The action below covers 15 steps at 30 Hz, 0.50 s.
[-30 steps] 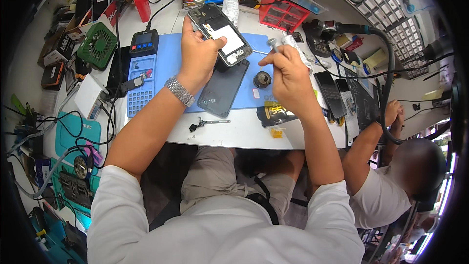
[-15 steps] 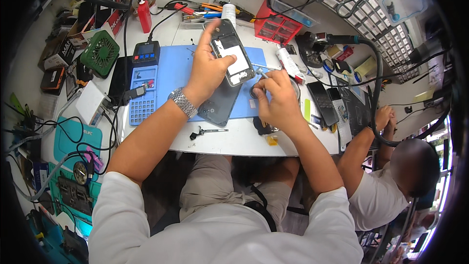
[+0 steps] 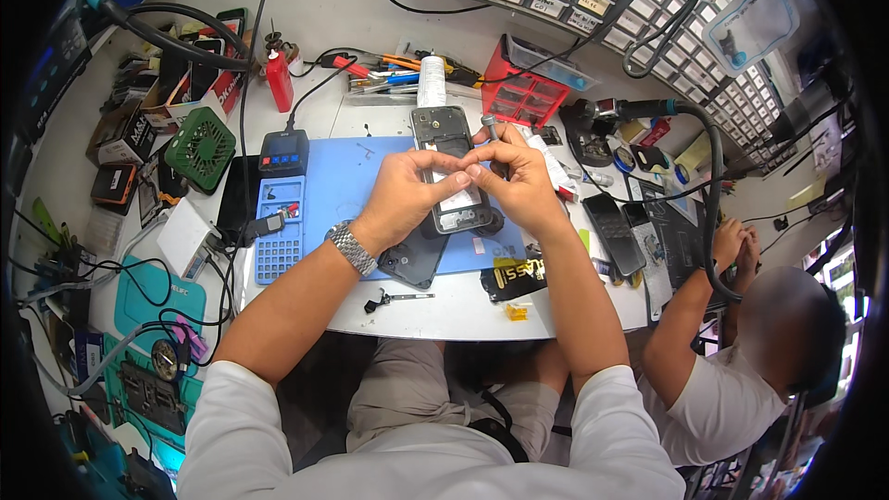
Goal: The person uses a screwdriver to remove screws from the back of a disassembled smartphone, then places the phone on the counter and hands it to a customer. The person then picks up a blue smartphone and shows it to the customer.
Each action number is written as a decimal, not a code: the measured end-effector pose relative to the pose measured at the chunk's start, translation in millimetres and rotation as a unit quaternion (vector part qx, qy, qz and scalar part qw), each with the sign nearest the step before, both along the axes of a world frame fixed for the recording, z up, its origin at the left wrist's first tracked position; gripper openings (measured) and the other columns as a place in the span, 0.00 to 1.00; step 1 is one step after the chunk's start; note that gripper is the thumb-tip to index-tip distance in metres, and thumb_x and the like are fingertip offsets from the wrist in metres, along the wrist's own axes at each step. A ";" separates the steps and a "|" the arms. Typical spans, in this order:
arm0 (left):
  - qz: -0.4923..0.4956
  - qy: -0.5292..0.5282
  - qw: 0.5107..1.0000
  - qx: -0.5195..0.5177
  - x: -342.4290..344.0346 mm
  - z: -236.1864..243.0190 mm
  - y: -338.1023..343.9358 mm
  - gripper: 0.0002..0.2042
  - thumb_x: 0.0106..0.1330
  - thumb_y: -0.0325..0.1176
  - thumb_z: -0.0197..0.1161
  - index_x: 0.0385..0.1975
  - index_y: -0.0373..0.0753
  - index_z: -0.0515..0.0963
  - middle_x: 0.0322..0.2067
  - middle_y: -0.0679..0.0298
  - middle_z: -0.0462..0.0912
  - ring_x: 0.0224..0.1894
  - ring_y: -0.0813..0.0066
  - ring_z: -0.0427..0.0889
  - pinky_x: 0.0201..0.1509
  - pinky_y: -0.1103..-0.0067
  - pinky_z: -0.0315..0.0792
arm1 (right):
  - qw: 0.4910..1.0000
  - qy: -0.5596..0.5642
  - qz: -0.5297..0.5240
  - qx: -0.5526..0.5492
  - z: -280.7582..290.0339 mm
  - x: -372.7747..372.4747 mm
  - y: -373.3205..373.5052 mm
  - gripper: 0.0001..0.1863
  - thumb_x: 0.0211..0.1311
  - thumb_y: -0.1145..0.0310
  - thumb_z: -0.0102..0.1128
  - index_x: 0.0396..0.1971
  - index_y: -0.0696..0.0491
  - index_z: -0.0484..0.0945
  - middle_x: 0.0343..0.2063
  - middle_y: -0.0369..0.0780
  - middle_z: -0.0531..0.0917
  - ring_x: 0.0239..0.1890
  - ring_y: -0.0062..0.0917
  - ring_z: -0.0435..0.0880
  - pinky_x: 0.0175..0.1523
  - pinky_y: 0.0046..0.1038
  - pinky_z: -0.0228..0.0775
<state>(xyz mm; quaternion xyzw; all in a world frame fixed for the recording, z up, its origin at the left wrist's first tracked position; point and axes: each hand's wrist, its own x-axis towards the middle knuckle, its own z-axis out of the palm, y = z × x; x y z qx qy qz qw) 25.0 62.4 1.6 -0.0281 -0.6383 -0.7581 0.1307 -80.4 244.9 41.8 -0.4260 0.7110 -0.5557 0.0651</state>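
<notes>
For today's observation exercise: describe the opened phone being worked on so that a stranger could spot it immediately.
Start at the blue work mat mid-bench. Above it, the left hand and right hand meet over a dark phone with its back removed. Unlike the closed phones lying flat to the right, its insides are exposed.

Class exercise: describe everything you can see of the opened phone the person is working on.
The opened phone is a dark slab with its back cover off, showing dark inner parts near the top and a pale panel lower down. It is held above the blue mat, lengthwise away from the person. The left hand grips its left edge; the right hand pinches at its middle.
</notes>
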 end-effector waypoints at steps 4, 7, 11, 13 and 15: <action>0.018 -0.015 0.997 -0.073 -1.3 -5.5 0.6 0.12 0.68 0.29 0.77 0.46 0.28 0.87 0.43 0.59 0.88 0.45 0.78 0.86 0.51 0.80 0.81 | 0.999 0.032 -0.004 -0.002 -5.1 -1.4 10.2 0.08 0.59 0.73 0.77 0.39 0.50 0.94 0.51 0.40 0.80 0.43 0.21 0.80 0.44 0.23 0.72; -0.016 -0.054 0.998 0.031 -0.9 -5.6 3.2 0.11 0.69 0.27 0.75 0.45 0.28 0.87 0.41 0.59 0.89 0.43 0.77 0.87 0.49 0.79 0.82 | 1.000 0.009 0.017 -0.010 -5.2 -1.5 13.7 0.09 0.59 0.74 0.77 0.39 0.51 0.95 0.51 0.41 0.80 0.44 0.22 0.83 0.47 0.24 0.76; -0.045 -0.080 0.988 0.128 1.7 -0.7 3.3 0.10 0.69 0.27 0.73 0.44 0.27 0.87 0.40 0.59 0.89 0.41 0.77 0.86 0.49 0.80 0.79 | 0.999 0.018 0.031 -0.017 -3.2 2.3 12.2 0.10 0.60 0.76 0.75 0.41 0.52 0.94 0.52 0.41 0.80 0.47 0.24 0.85 0.50 0.27 0.79; -0.056 -0.082 0.985 0.144 2.3 1.1 3.4 0.09 0.70 0.27 0.71 0.45 0.28 0.86 0.40 0.61 0.89 0.42 0.78 0.86 0.48 0.81 0.79 | 0.999 -0.002 0.030 -0.018 -1.9 5.6 11.6 0.10 0.61 0.77 0.74 0.42 0.52 0.94 0.53 0.42 0.80 0.48 0.25 0.85 0.51 0.27 0.80; -0.060 -0.070 0.984 0.154 2.0 2.0 4.1 0.09 0.70 0.27 0.70 0.44 0.29 0.85 0.40 0.61 0.89 0.42 0.79 0.86 0.47 0.81 0.79 | 1.000 0.018 0.023 -0.011 -0.2 8.3 11.1 0.11 0.61 0.77 0.74 0.43 0.52 0.94 0.53 0.42 0.80 0.50 0.26 0.85 0.52 0.27 0.79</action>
